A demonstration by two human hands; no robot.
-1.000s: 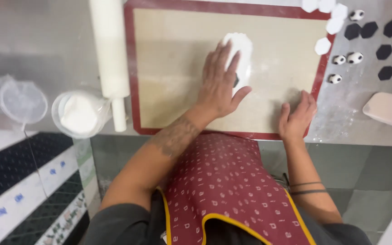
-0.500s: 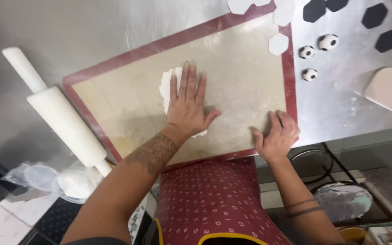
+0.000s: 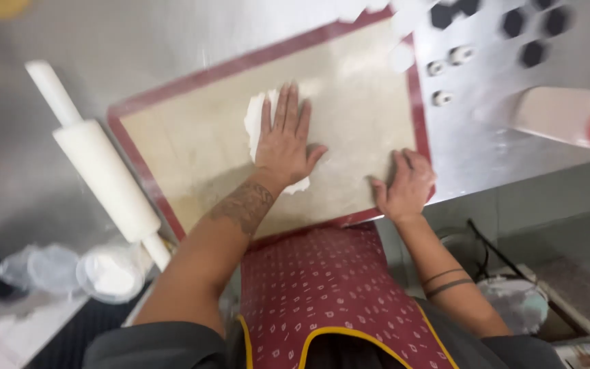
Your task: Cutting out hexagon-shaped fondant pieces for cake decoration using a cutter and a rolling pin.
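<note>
**Flat palm on white dough**

A round clear tub (image 3: 110, 273) at the counter's edge holds white powder. The white dough (image 3: 257, 123), flattened and ragged-edged, lies on a red-rimmed baking mat (image 3: 192, 137). The left hand (image 3: 285, 143) presses on it, fingers spread flat, gripping nothing. The right hand (image 3: 404, 184), fingers bent, pins the mat's near edge. A white rolling pin (image 3: 100, 167) rests beside the mat.
</note>
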